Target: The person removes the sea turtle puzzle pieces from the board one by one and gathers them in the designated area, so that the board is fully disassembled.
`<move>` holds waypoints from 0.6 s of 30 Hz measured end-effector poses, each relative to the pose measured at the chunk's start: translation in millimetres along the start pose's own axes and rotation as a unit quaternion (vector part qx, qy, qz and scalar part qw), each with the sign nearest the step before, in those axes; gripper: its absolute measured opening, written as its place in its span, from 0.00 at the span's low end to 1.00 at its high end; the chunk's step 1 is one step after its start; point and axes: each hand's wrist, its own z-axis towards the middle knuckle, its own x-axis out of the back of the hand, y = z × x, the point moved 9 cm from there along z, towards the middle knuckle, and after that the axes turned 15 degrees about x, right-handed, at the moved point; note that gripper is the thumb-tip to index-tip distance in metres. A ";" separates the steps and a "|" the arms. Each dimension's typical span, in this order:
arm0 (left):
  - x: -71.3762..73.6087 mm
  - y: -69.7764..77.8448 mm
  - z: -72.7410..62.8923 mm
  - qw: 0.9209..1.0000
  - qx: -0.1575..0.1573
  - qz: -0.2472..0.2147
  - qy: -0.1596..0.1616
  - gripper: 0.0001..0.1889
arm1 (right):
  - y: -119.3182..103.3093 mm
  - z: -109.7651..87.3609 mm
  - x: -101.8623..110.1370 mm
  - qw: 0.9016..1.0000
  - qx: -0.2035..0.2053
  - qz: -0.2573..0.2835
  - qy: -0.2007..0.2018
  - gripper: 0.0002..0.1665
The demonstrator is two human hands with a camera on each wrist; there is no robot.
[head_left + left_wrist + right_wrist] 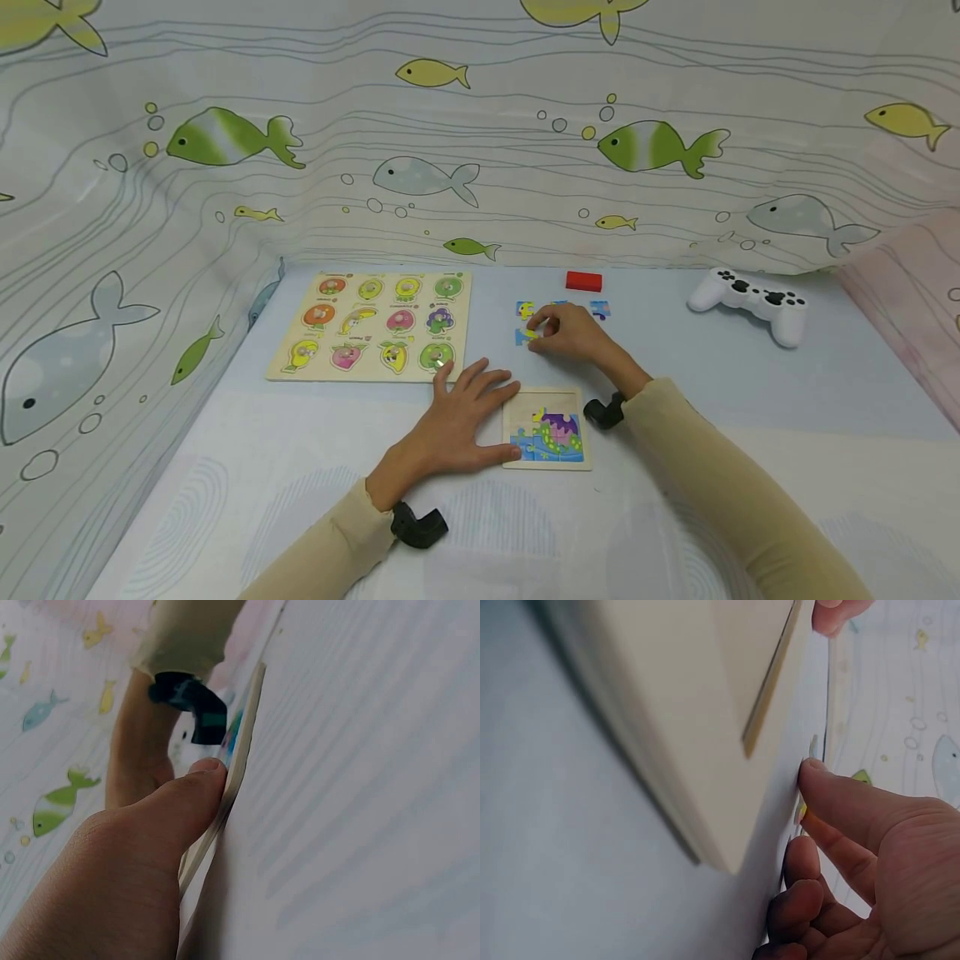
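Observation:
A small wooden puzzle tray [547, 467] lies on the table, its lower and right parts filled with joined jigsaw pieces [558, 435] in purple, green and blue. My left hand [465, 418] spreads its fingers at the tray's left side. The left wrist view shows its thumb [191, 799] on the tray's rim [244, 742]. Beyond the tray, my right hand [573, 335] pinches a blue and yellow jigsaw piece [522, 337] between thumb and forefinger. In the right wrist view, only a yellow bit of that piece [802, 811] shows; the tray's corner [735, 817] is close to the camera.
Loose jigsaw pieces [600, 309] lie behind the right hand, with a red block [583, 281] behind them. A wooden fruit board [459, 312] is at the left, partly under the left fingertips. A white game controller [750, 302] rests at the right. Fish-print cloth [525, 192] hangs around the table.

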 end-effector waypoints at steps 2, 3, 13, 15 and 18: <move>0.3 0.4 0.1 1.000 0.000 0.001 0.000 0.45 | -0.1 -0.1 -0.1 1.000 -0.001 0.000 0.001 0.19; 0.3 0.5 0.1 1.000 0.000 0.002 0.000 0.45 | 0.0 -0.1 0.0 1.000 -0.001 -0.001 0.001 0.19; 0.6 1.3 0.3 1.000 -0.003 0.000 0.001 0.45 | 1.4 0.4 -0.7 1.000 -0.001 -0.007 0.002 0.19; 0.7 1.3 0.1 1.000 -0.004 0.001 0.001 0.45 | 1.1 0.3 -0.6 1.000 -0.001 -0.008 0.001 0.19; 1.2 1.7 0.0 1.000 -0.005 0.003 0.004 0.45 | 0.6 0.2 -0.4 1.000 0.000 -0.008 0.001 0.19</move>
